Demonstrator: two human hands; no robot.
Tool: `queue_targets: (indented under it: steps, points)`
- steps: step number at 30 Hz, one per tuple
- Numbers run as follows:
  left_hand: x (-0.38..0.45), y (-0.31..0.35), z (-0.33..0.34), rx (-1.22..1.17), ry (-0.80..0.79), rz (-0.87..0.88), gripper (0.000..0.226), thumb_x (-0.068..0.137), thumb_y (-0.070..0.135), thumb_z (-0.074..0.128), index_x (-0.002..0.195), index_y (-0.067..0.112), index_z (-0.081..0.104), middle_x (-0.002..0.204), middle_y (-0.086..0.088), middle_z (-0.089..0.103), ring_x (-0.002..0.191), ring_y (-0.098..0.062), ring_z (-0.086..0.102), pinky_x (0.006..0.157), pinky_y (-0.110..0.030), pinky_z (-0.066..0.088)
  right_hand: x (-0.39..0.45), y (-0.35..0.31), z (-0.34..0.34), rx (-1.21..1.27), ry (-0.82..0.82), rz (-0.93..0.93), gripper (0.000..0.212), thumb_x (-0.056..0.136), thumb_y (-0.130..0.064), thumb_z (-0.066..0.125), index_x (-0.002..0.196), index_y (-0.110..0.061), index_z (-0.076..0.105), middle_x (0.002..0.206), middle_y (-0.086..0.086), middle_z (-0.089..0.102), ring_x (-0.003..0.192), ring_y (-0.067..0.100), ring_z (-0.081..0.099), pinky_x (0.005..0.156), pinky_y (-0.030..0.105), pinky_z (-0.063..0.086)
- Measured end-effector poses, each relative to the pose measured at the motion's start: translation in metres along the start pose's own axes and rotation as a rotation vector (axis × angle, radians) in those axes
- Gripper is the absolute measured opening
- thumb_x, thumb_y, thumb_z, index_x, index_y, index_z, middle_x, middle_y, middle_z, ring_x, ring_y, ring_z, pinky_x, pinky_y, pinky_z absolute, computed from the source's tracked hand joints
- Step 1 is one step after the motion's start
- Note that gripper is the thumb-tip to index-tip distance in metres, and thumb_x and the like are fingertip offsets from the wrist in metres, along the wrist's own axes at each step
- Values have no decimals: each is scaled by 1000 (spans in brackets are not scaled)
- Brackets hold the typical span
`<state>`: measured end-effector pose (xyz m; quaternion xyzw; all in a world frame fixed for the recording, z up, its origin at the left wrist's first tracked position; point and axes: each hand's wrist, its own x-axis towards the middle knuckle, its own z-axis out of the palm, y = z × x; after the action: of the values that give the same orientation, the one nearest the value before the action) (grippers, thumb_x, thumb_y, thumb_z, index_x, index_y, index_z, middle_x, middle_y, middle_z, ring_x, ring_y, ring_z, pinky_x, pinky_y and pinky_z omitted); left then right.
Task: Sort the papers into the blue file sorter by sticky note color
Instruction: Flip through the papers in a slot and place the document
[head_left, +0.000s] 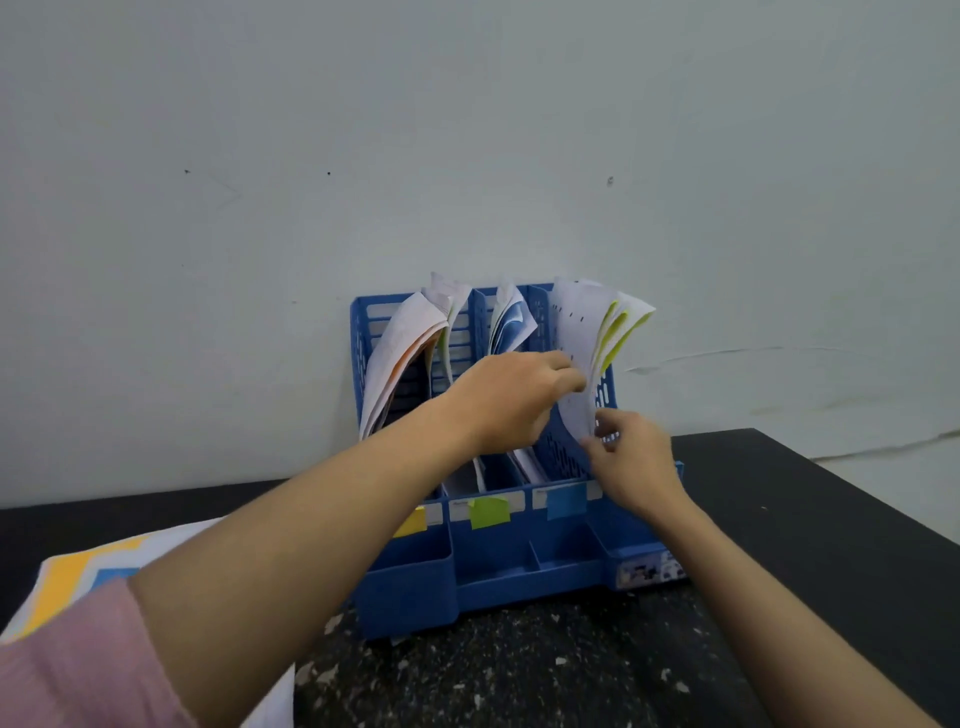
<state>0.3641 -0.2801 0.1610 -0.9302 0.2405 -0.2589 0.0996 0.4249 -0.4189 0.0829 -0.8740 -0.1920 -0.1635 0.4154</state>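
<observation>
The left hand (511, 400) is seen reaching over the middle of the sorter, fingers curled, its fingertips pressed against the near face of a bundle of white printed paper sheets (576, 353); whether a true pinch is made cannot be told, since the thumb is hidden. The right hand (631, 462) is held lower and just right of it, fingers bent at the bundle's lower front edge, apparently nipping that edge; the view there is blurred.

The bundle stands nearly upright in the rightmost slot, long axis vertical, its top fanned and curling rightward, with yellow-green sheets (618, 332) showing behind the white ones. It lies directly ahead of both hands, the right hand being the nearer to its base.

The blue plastic file sorter (519, 577) stands on a dark speckled tabletop (519, 670) against a pale wall. Its left slot holds curled white sheets with orange-tinted edges (400, 348); the middle slot holds white and blue sheets (511, 322). On the front rail a yellow sticky note (413, 522), a green sticky note (488, 512) and a blue sticky note (566, 501) are fixed. The front trays appear empty.

Judgement: the bundle is being seated or squared in its slot.
</observation>
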Motion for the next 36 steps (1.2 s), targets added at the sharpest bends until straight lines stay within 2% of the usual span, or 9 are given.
queue_targets:
  steps: [7, 10, 14, 18, 25, 28, 31, 34, 36]
  points:
    - [-68, 1, 2, -165, -22, -87, 36, 88, 13, 51, 123, 20, 57, 118, 3, 61, 96, -17, 59, 74, -32, 49, -37, -28, -2, 139, 167, -39, 40, 87, -7, 57, 127, -9, 51, 107, 7, 58, 81, 14, 53, 73, 25, 40]
    - [-109, -2, 5, -329, -46, -181, 32, 88, 19, 57, 119, 21, 59, 112, 5, 63, 97, -11, 59, 84, -33, 51, -55, -46, 4, 273, 166, -25, 25, 86, -7, 59, 111, -13, 60, 92, 0, 62, 76, 11, 58, 72, 29, 46]
    - [-175, -4, 1, -565, -12, -414, 29, 87, 14, 62, 115, 19, 63, 104, 10, 65, 94, 2, 58, 80, -13, 48, -81, -73, 29, 370, 23, -75, 21, 83, -7, 62, 76, -27, 64, 71, -2, 68, 69, 16, 67, 71, 38, 56]
    - [-245, -11, -1, -680, 93, -677, 25, 86, 9, 63, 105, 25, 65, 97, 12, 67, 92, 5, 60, 75, -10, 47, -111, -107, 65, 381, -199, -139, 19, 85, -6, 59, 76, -21, 65, 71, 0, 67, 60, 12, 66, 59, 23, 54]
    - [-338, -29, 3, -676, 302, -1065, 26, 86, 8, 64, 89, 33, 63, 97, 16, 66, 94, 4, 61, 70, -7, 46, -141, -139, 137, 403, -432, -96, 14, 85, -5, 57, 85, -13, 69, 72, 2, 69, 57, 6, 64, 52, 10, 48]
    - [-362, -35, 7, -591, 347, -1214, 22, 86, 8, 63, 97, 26, 66, 103, 17, 62, 103, -3, 57, 83, -16, 44, -149, -138, 166, 299, -399, -73, 16, 86, -6, 56, 96, -11, 68, 85, 1, 67, 69, 7, 60, 56, 3, 43]
    - [-382, -43, 16, -390, 257, -1353, 23, 86, 14, 60, 109, 18, 64, 111, 7, 57, 117, -17, 46, 93, -29, 37, -155, -135, 187, 177, -334, -18, 16, 87, -16, 59, 101, -9, 64, 95, 3, 63, 79, 9, 56, 63, 12, 42]
    - [-397, -46, 23, -320, 47, -1448, 36, 90, 28, 55, 124, 15, 56, 126, -3, 55, 122, -24, 43, 100, -37, 37, -159, -134, 195, 92, -358, 1, 21, 87, -31, 60, 87, -10, 62, 89, 5, 61, 73, 11, 55, 60, 20, 46]
    - [-401, -46, 24, -313, 54, -1446, 29, 91, 29, 53, 115, 16, 63, 118, -2, 61, 112, -22, 51, 93, -34, 41, -159, -134, 198, 65, -351, -16, 28, 85, -37, 62, 80, -9, 63, 85, 2, 62, 70, 9, 54, 56, 17, 42]
